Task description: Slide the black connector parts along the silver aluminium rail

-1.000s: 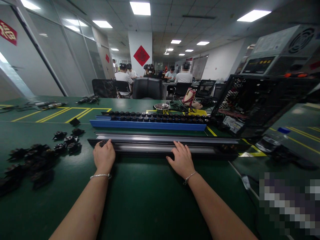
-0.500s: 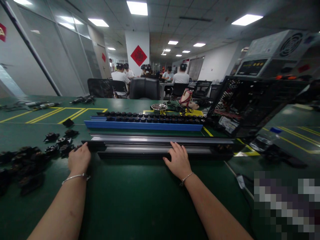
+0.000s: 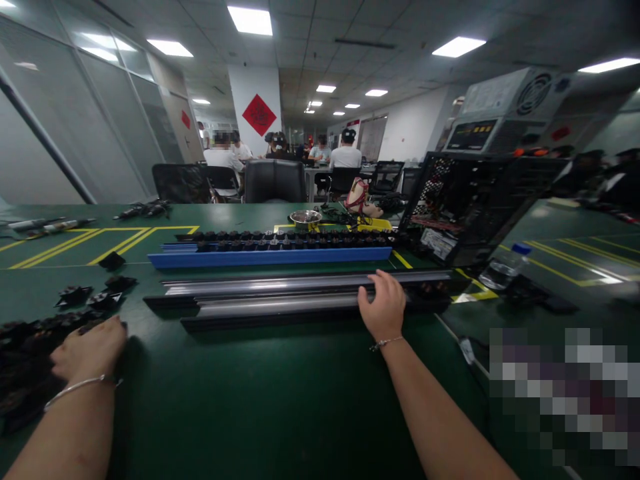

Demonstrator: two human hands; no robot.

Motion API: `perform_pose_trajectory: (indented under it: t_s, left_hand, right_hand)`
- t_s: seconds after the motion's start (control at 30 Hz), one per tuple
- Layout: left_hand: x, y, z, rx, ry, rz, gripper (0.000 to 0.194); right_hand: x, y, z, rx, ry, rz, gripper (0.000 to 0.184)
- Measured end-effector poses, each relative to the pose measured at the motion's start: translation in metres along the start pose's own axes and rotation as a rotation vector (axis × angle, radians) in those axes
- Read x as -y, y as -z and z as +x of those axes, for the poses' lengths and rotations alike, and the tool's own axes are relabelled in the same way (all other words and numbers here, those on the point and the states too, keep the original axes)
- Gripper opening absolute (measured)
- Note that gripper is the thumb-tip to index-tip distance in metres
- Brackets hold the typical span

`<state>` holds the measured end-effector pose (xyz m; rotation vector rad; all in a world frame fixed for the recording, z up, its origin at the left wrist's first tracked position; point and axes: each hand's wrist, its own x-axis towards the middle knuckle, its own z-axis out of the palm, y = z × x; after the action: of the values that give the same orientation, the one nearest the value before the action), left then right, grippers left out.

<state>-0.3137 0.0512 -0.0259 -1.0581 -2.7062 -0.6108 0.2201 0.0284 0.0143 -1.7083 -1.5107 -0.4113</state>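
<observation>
In the head view, my left hand [image 3: 90, 350] is at the right side of a pile of small black parts [image 3: 25, 373]. Its fingers bend down out of sight, so I cannot tell whether they hold a part. My right hand [image 3: 384, 307] is open, thumb apart from the fingers, over the right part of two long rails lying parallel. The nearer black rail [image 3: 280, 308] has a shiny grey inner face. Behind it lies the farther rail [image 3: 280, 285], also shiny along its length.
Behind the rails, a blue rail [image 3: 275, 259] lies before rows of small black parts [image 3: 285, 241]. A metal bowl [image 3: 305, 217] sits farther back. To the right stand an open computer case [image 3: 465, 207] and a water bottle [image 3: 505, 267]. People sit at far tables.
My left hand has left the rails' left end and moved left and nearer, to the black parts. My right hand has slid rightward along the rails. The view has turned slightly right.
</observation>
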Motion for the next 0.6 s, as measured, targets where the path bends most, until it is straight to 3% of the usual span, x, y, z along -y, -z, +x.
perform_pose_trajectory:
  t_s: [0.03, 0.07, 0.27, 0.4, 0.5, 0.6]
  left_hand:
    - [-0.001, 0.000, -0.003, 0.037, 0.190, -0.093, 0.072]
    - [-0.005, 0.002, -0.008, 0.030, 0.256, -0.160, 0.070]
    - [-0.027, 0.029, -0.035, -0.005, 0.194, -0.269, 0.055]
    - [-0.045, 0.044, -0.047, -0.222, 0.034, -0.364, 0.058]
    - [-0.066, 0.053, -0.061, -0.404, -0.226, -0.409, 0.054]
    - [-0.090, 0.060, -0.086, -0.407, -0.525, -0.433, 0.047]
  right_hand:
    - [-0.009, 0.001, 0.002, -0.064, -0.068, -0.052, 0.036]
    - [-0.017, 0.002, 0.004, -0.114, -0.135, -0.099, 0.040]
    - [-0.064, 0.005, 0.007, -0.221, -0.380, -0.207, 0.052]
    - [-0.073, 0.004, 0.008, -0.183, -0.407, -0.182, 0.049]
    - [-0.072, 0.002, 0.008, -0.178, -0.419, -0.183, 0.047]
    - [-0.071, 0.001, 0.008, -0.189, -0.421, -0.181, 0.045]
